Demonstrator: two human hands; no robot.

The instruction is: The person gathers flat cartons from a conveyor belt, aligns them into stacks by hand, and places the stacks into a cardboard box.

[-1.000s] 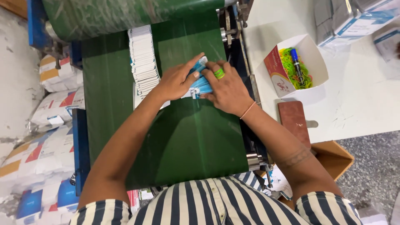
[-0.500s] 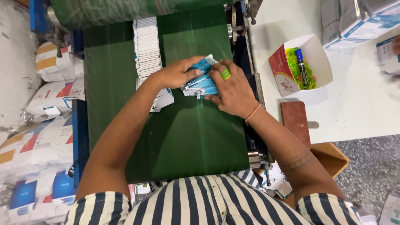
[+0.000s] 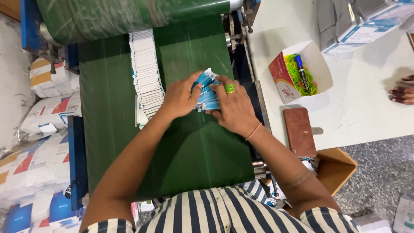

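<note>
On the far left, white sacks [image 3: 43, 116] with blue, red and yellow marks lie piled on the floor. Next to them is a blue metal frame [image 3: 77, 159] that runs along the edge of a green belt [image 3: 194, 159]. The belt is wide and flat, and at the top it bends over a big green roller [image 3: 129, 15].

A long row of thin white packets [image 3: 146, 73] lies on the belt. They lean on one another like fallen dominoes, and the row runs from near the roller down toward the person.

The left hand [image 3: 180, 98] is just beside the low end of that row. Its fingers are curled around the left side of a bundle of blue and white packets [image 3: 208, 90]. The bundle is in the middle of the belt, held between both hands and fanned out a little at the top.

The right hand [image 3: 235, 108] grips the right side of the same bundle, with fingers bent over it. A green rubber band [image 3: 230, 88] is wound around one finger. A thin orange band [image 3: 253, 131] sits on the wrist.

Right of the belt is a white table [image 3: 362, 112]. On it stands an open paper box [image 3: 302, 71] with green and yellow rubber bands [image 3: 295, 71] and a blue marker [image 3: 302, 71] inside. Near it lies a flat brown wallet [image 3: 299, 131]. At the far right edge, another person's hand [image 3: 402, 92] rests on the table.
</note>
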